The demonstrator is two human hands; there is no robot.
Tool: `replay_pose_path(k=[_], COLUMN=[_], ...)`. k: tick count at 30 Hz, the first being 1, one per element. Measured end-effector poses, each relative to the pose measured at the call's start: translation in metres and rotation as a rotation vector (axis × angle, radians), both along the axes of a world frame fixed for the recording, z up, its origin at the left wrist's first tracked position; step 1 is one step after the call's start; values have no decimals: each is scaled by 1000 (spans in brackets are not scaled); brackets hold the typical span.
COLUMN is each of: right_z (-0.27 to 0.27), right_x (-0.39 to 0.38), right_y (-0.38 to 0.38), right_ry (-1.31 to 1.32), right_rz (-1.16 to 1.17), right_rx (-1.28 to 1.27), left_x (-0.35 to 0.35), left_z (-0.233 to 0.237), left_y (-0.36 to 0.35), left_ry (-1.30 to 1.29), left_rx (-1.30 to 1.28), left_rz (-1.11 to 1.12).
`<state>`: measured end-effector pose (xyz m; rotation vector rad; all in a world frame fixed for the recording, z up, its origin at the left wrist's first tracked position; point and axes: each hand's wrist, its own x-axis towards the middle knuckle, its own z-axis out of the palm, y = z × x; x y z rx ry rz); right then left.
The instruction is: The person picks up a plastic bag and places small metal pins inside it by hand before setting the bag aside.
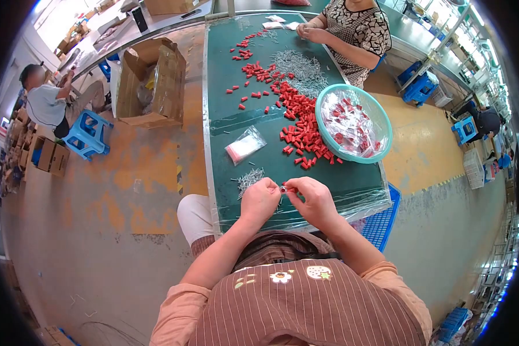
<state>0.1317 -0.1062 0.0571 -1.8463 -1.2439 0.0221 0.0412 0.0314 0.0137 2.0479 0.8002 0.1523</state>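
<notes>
Since your L hand [259, 200] & R hand [312, 200] both pinch the red plug [283, 188] at lower centre of frame, judge it tiny, light, stiff plastic, prob. slippery; grip w/ fingertips round its body.

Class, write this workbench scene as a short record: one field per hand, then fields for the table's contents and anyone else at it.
left hand: pinches a small red plastic plug over the table's near edge
right hand: fingertips meet on the same plug
nearest heap: thin grey metal pins, just beyond the left hand
green table mat: loose pile of red plugs; small clear plastic bag
round teal plastic basin: holds filled clear bags
co-worker: at the table's far end
</notes>
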Motion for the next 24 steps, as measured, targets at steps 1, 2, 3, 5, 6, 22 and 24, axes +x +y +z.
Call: replay_pose_path(k=[1,2,3,5,6,22,24], right_z=[1,2,2,1,1,-10,-15], right_x=[2,3,3,3,3,16,18], right_y=[1,2,3,5,5,-14,-15], right_ry=[-59,-118,-176,-189,-195,42,237], right_rz=[22,45,70,85,91,35,30], right_rx=[-35,-70,-104,-147,-169,-182,-156], left_x=[0,0,-1,-2,-3,-4,-6], left_z=[2,5,8,9,10,14,12], left_y=[-2,-4,-5,-4,-4,3,4], left_ry=[-5,-9,-13,-24,-29,-230,-250], left_rx=[11,22,34,4,-12,-471,-460], left_rz=[-8,-15,-20,-14,-13,-166,-214])
